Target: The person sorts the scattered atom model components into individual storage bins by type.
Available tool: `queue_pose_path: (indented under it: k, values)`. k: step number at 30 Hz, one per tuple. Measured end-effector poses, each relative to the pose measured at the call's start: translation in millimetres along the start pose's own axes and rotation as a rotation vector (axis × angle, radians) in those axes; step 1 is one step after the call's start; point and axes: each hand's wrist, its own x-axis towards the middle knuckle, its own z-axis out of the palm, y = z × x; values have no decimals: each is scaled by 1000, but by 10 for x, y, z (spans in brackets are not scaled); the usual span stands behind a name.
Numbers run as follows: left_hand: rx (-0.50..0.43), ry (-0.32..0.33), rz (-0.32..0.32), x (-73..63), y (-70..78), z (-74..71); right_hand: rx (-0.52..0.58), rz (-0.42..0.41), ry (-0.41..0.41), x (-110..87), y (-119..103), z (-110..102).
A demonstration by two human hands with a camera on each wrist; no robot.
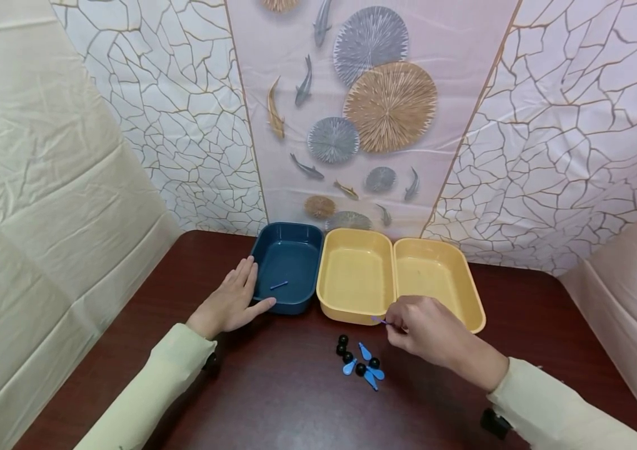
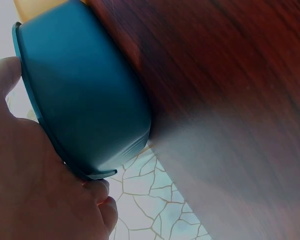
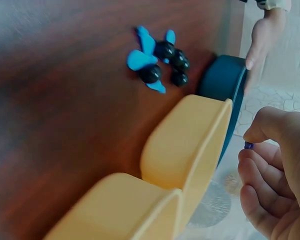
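Note:
My left hand (image 1: pixel 234 297) rests with extended fingers on the near left rim of the dark blue tray (image 1: pixel 302 306). A small purple stick (image 1: pixel 279 285) lies on that tray's floor. Between thumb and fingertips my right hand (image 1: pixel 425 328) pinches another thin purple stick (image 1: pixel 378 320), over the front rim of the middle yellow tray (image 1: pixel 346 312). In the right wrist view only the end of the held stick (image 3: pixel 248 145) shows. On the table nearer to me lie several black beads (image 1: pixel 360 369) and several blue teardrop-shaped pieces (image 1: pixel 364 351) in a loose cluster.
A second yellow tray (image 1: pixel 472 294) stands at the right end of the row, against the middle one. The dark brown table (image 1: pixel 273 406) reaches back to a patterned cloth (image 1: pixel 329 94) hanging behind the trays. Pale fabric (image 1: pixel 42 219) hangs along the left side.

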Motion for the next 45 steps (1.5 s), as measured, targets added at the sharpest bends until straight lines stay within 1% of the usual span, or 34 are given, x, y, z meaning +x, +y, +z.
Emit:
queue_pose_path:
  k: [7,11,15,19,23,28,33,40,45]
  values:
    - [8,-8,-3,11,-7,6,-20,-15,-38,237,6,-40]
    - [14,-20,-7,15,-5,11,-43,-15,-62,362,-11,-13]
    - [8,-14,-3,10,2,-1,-45,2,-87,501,-24,35]
    - [2,-11,4,6,2,-1,-21,-3,-99,645,-22,102]
    - [4,-4,3,12,-2,-8,-11,-31,-100,818,-24,173]
    - [-1,-7,-2,11,-7,-12,-24,-67,-102,1038,-71,268]
    - [-1,-11,-7,4,-10,-14,-7,-85,-121,1224,-131,374]
    - [-8,-14,-13,-5,1,-26,-13,-108,-127,1423,-148,559]
    - [-10,-13,-10,6,6,-31,-14,-88,-129,1534,-118,692]
